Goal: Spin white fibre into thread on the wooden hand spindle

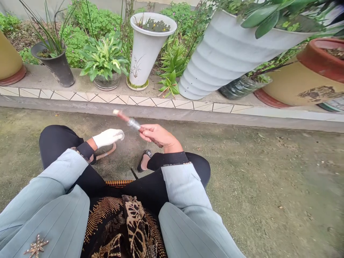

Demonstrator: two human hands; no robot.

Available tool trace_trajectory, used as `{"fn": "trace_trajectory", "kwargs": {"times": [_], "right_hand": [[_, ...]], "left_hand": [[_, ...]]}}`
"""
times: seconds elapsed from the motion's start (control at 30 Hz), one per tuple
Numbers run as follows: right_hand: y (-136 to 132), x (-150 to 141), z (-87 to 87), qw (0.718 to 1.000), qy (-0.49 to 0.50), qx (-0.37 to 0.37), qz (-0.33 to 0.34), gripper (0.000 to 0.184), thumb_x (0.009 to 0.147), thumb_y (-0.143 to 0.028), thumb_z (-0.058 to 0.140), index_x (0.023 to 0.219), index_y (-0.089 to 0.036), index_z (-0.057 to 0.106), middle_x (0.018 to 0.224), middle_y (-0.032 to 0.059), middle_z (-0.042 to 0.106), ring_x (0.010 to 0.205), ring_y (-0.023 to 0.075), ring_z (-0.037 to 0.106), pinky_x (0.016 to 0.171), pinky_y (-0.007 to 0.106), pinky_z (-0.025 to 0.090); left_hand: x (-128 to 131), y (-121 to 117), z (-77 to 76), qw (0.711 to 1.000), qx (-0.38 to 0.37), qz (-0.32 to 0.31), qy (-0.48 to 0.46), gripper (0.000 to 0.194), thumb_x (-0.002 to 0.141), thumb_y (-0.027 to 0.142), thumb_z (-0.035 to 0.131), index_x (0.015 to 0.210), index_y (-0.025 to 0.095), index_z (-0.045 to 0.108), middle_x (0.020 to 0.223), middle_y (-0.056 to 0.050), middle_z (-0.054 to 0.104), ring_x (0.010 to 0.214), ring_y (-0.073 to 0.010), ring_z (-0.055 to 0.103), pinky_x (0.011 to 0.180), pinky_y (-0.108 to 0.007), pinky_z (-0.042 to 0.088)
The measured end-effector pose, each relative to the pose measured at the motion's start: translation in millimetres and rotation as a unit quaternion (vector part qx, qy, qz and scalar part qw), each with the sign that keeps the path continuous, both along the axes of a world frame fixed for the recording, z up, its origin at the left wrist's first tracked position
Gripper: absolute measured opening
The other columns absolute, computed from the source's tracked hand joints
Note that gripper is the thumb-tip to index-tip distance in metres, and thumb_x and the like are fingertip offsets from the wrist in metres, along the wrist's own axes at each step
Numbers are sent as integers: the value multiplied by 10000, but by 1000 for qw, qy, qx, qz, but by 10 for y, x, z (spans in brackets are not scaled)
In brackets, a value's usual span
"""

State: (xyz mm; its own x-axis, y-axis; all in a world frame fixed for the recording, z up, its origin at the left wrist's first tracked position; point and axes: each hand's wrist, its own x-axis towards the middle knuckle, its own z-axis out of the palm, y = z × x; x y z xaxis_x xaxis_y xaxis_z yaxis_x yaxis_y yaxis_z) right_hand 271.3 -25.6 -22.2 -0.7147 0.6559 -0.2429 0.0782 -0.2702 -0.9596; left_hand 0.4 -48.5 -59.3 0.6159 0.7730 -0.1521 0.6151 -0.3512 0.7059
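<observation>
In the head view, my right hand [158,136] is wrapped round a reddish-brown stick [122,115] with a pale tip. Silvery wire [133,123] is wound round the stick's middle, and the stick is blurred by motion. My left hand [109,138], in a white glove, is closed to the left of it. A thin strand, apparently of the wire, runs from the left fingertips towards the stick. Just below the left hand shows a curved brown rod [106,154]; whether the glove touches it I cannot tell.
Ahead runs a low tiled ledge [107,97] bearing several potted plants. Among them are a white flared pot [142,57], a large ribbed white pot [215,53] and a dark grey pot [57,68]. My knees flank the hands above the concrete ground [255,172].
</observation>
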Motion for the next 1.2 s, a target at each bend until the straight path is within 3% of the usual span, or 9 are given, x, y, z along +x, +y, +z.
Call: {"fn": "trace_trajectory", "kwargs": {"times": [0.1,0.23,0.47,0.6,0.73,0.8,0.87,1.0,1.2], "right_hand": [[96,95,-22,974,41,4,-224,429,745,-448,724,1033,-154,604,699,-32,517,518,62,407,465,198,319],[193,64,-244,950,-174,51,-253,229,812,-330,629,953,-150,615,671,-23,517,510,75,424,478,207,332],[123,-125,-356,875,-463,118,76,210,855,-219,554,997,-145,691,698,12,602,562,95,494,555,223,361],[13,-237,-366,867,-413,41,277,230,810,-184,585,999,-125,702,640,-15,555,526,84,458,511,219,338],[-53,-223,-241,901,-264,-12,345,333,749,-279,681,1041,-117,690,651,-33,559,531,76,461,510,211,349],[-55,-150,-115,949,-149,-10,276,408,732,-371,719,1042,-110,670,658,-34,559,533,70,449,522,212,360],[-31,-63,-13,996,-35,11,85,449,749,-446,709,1048,-119,634,665,-37,541,522,62,416,510,208,347],[74,36,-47,973,-36,23,-229,289,794,-387,663,935,-146,589,668,-28,518,502,63,399,459,196,310],[167,-27,-306,924,-338,90,-153,151,862,-185,535,955,-147,647,686,-11,565,518,72,450,502,199,345]], "left_hand": [[73,-78,61,995,-83,-22,-54,391,951,435,373,907,146,634,715,-9,613,579,-111,500,601,-222,396],[150,-168,189,996,-68,-61,-23,326,937,397,410,884,165,632,748,-9,647,630,-122,537,644,-227,398],[-20,-74,206,993,110,-11,35,343,955,368,357,917,172,636,873,-34,688,764,-159,596,754,-251,414],[-94,-19,133,987,139,24,79,321,932,346,377,933,175,648,888,-47,698,790,-180,607,749,-263,426],[-112,35,8,989,106,64,76,323,922,357,377,914,176,646,878,-48,687,776,-183,589,737,-272,427],[-92,36,-37,994,58,86,37,344,923,381,371,882,165,636,820,-42,664,716,-167,560,706,-267,425],[-45,5,-39,997,-13,76,-15,373,931,413,366,869,153,625,736,-25,626,636,-141,517,652,-248,415],[71,-86,66,998,-46,-8,-50,360,946,415,377,890,157,622,756,-11,624,652,-122,524,667,-233,403],[92,-114,113,998,19,-51,20,311,946,364,387,907,177,632,853,-23,681,749,-151,590,748,-251,414]]}}
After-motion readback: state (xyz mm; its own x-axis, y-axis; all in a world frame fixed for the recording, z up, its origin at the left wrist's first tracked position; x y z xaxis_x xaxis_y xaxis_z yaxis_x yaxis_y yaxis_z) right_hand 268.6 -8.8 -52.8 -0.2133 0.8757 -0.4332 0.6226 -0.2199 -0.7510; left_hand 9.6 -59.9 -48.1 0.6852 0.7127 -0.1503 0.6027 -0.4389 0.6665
